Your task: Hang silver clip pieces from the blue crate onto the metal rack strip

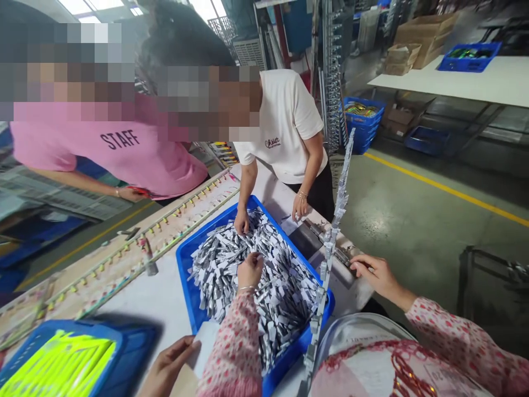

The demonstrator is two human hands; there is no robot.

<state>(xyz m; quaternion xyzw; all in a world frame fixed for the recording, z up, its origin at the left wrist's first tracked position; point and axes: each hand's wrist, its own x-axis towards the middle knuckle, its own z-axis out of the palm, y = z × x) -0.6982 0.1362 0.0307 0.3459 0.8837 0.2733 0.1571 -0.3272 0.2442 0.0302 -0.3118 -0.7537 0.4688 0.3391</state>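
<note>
A blue tray [187, 259] on the white table holds a heap of several small silver pieces [273, 286]. My left hand [250, 270], in a pink floral sleeve, reaches into the heap with its fingers bunched down among the pieces. My right hand [378, 275] rests at the table's right edge, fingers curled on a metal fixture [330, 242]. A long strip of silver pieces [341, 193] rises steeply past the fixture, between my two hands.
A co-worker in a white shirt has one hand [242, 221] in the tray and one [300, 207] on the table. Another person's hand [169, 364] holds white paper at the near edge. A blue tray of neon-yellow items [61, 364] sits near left. Long racks [165, 231] lie beyond.
</note>
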